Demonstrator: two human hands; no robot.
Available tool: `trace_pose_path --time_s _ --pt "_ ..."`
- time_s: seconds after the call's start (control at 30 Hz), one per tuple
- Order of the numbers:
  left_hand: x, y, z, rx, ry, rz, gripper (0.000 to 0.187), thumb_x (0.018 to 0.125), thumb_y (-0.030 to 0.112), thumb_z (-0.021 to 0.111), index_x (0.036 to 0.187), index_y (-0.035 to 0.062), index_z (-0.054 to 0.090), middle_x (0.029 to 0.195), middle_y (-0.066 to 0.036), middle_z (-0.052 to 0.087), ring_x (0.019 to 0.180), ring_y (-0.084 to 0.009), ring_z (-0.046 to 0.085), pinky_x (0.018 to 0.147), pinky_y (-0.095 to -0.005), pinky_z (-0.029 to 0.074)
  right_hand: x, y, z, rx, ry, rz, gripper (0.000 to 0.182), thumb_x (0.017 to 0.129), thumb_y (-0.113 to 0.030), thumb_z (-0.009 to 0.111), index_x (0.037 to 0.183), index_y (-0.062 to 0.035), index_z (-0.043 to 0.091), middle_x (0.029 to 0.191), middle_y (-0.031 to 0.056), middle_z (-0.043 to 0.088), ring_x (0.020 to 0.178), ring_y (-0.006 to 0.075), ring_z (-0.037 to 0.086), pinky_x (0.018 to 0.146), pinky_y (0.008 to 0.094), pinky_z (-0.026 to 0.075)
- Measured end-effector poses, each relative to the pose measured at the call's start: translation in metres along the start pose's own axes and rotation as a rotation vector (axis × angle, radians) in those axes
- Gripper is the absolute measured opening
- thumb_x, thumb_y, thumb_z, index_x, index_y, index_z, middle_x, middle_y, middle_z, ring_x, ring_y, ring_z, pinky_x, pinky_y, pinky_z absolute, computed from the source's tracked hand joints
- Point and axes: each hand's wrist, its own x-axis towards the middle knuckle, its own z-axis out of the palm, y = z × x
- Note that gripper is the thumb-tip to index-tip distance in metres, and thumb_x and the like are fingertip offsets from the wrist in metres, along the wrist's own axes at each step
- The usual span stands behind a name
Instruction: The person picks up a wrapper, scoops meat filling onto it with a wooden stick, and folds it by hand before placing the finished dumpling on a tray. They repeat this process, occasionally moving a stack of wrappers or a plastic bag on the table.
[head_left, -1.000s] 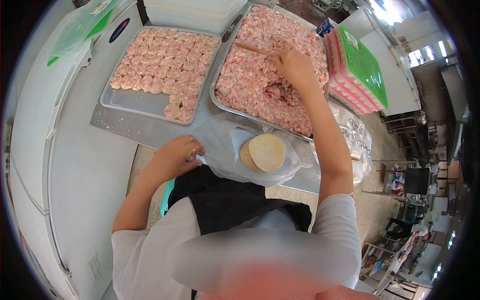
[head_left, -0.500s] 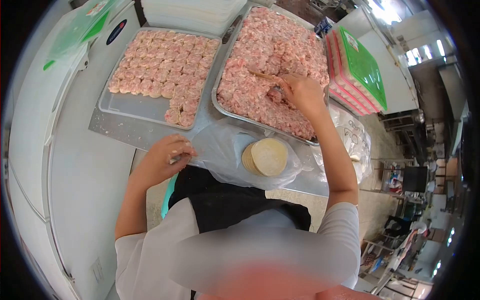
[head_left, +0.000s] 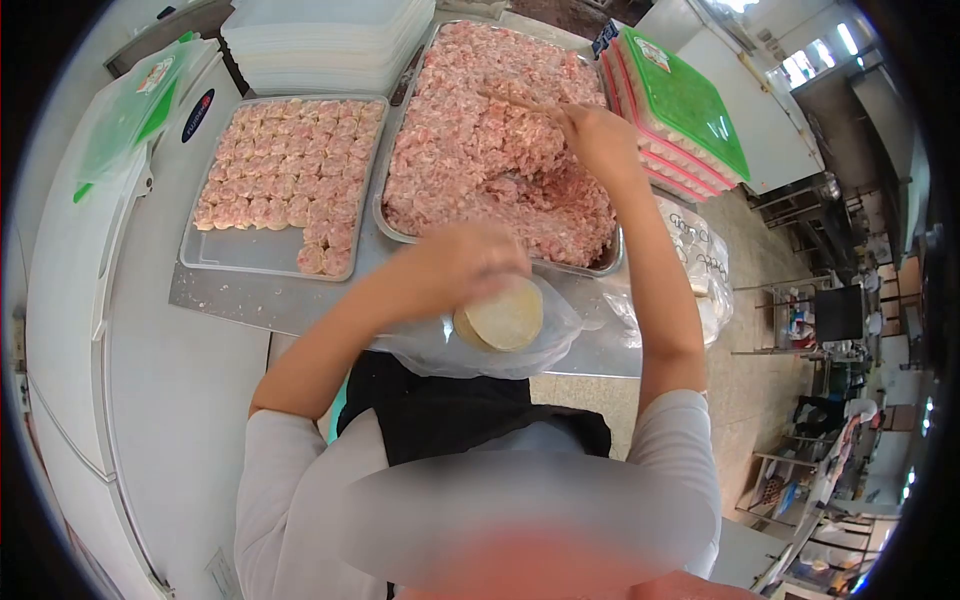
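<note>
My right hand grips a thin wooden spatula, its narrow brown length lying over the pink minced meat that heaps a large metal tray. A hollow is dug into the mince near its front right. Blurred by motion, my left hand hovers at the stack of round pale dough wrappers; its fingers cannot be made out. The wrappers rest on a clear plastic bag at the table's front edge. Rows of filled dumplings sit in a shallow plastic tray at left.
Stacked translucent trays stand behind the dumplings. Right of the meat rise stacked boxes with a green lid. A plastic bag of white packages lies at the metal table's right end. A white freezer borders the left.
My left hand has swung right from the table's front edge to the wrapper stack. My right hand and the spatula have moved up toward the far part of the mince. The view has shifted slightly.
</note>
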Motion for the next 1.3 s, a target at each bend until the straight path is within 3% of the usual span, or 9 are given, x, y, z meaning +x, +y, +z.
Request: trace_pose_path --time_s 0.23,0.67,0.73,0.87,0.93,0.97,1.03,1.27,1.3 --pt "-0.014 0.007 0.035 0.009 -0.204 -0.053 0.031 0.073 0.020 0.073 0.099 0.0071 0.062 0.097 -0.009 0.057 0.101 -0.0290 0.052 0.090 -0.0385 0.043 0.018 -0.022 0.029 -0.007 -0.051 -0.099 0.029 0.091 -0.034 0.052 0.083 -0.0095 0.066 0.073 0.0137 0.066 0.068 0.0313 0.066 0.058 0.0456 0.052" --pt "-0.023 -0.007 0.035 -0.111 0.004 0.074 0.016 0.082 0.020 0.068 0.093 0.0078 0.065 0.094 -0.007 0.060 0.089 -0.0231 0.058 0.080 -0.0358 0.048 -0.028 -0.014 -0.007 0.230 0.034 -0.149 0.023 0.089 -0.031 0.058 0.084 -0.0101 0.068 0.075 0.0100 0.065 0.072 0.0290 0.064 0.060 0.0410 0.049" --pt "-0.022 -0.002 0.019 -0.505 0.117 -0.230 0.015 0.088 0.018 0.064 0.098 0.0064 0.064 0.099 -0.005 0.062 0.091 -0.0165 0.059 0.079 -0.0326 0.048 -0.011 -0.013 -0.019 0.004 0.020 -0.114 0.027 0.089 -0.033 0.057 0.077 -0.0106 0.066 0.077 0.0083 0.066 0.071 0.0275 0.065 0.059 0.0404 0.052" --pt "-0.033 -0.012 0.011 -1.012 0.313 -0.497 0.016 0.091 0.014 0.060 0.102 0.0042 0.062 0.100 -0.002 0.062 0.094 -0.0117 0.058 0.080 -0.0286 0.048 0.015 -0.028 0.001 -0.010 0.116 -0.112 0.028 0.089 -0.034 0.057 0.077 -0.0109 0.066 0.079 0.0086 0.066 0.072 0.0273 0.065 0.059 0.0396 0.052" --pt "-0.039 -0.014 0.009 -1.469 0.677 -0.664 0.020 0.091 0.013 0.059 0.108 0.0022 0.060 0.098 -0.001 0.061 0.092 -0.0110 0.058 0.082 -0.0266 0.048 0.016 -0.040 0.015 0.047 0.043 -0.193 0.028 0.089 -0.035 0.057 0.081 -0.0106 0.067 0.073 0.0109 0.065 0.068 0.0304 0.064 0.057 0.0431 0.050" --pt "-0.043 -0.015 0.004 -1.467 0.681 -0.660 0.020 0.091 0.013 0.059 0.108 0.0022 0.060 0.098 -0.001 0.061 0.092 -0.0110 0.058 0.082 -0.0266 0.048 0.015 -0.042 0.019 0.047 0.046 -0.198 0.028 0.089 -0.035 0.057 0.081 -0.0106 0.067 0.073 0.0109 0.065 0.068 0.0304 0.064 0.057 0.0431 0.050" --pt "-0.055 -0.016 -0.007 -0.850 0.565 -0.558 0.021 0.093 0.016 0.057 0.110 0.0029 0.060 0.101 -0.002 0.061 0.094 -0.0100 0.057 0.085 -0.0269 0.047 0.009 -0.046 0.026 0.131 -0.028 -0.149 0.032 0.091 -0.037 0.056 0.077 -0.0095 0.064 0.071 0.0119 0.064 0.067 0.0325 0.063 0.057 0.0446 0.049" --pt "-0.056 -0.026 -0.024 -0.533 0.533 -0.593 0.023 0.090 0.015 0.058 0.108 0.0015 0.063 0.109 -0.008 0.064 0.098 -0.0150 0.060 0.086 -0.0300 0.047 -0.034 -0.043 0.020 0.318 -0.220 -0.096 0.033 0.091 -0.037 0.054 0.079 -0.0088 0.065 0.076 0.0138 0.066 0.072 0.0338 0.064 0.063 0.0438 0.051" --pt "-0.054 -0.026 -0.024 -0.288 0.429 -0.446 0.025 0.088 0.012 0.057 0.110 0.0026 0.062 0.107 -0.008 0.064 0.098 -0.0188 0.060 0.086 -0.0309 0.047 -0.042 -0.040 0.020 0.384 -0.176 -0.091 0.033 0.092 -0.036 0.054 0.079 -0.0075 0.065 0.073 0.0146 0.064 0.068 0.0341 0.062 0.062 0.0432 0.049"
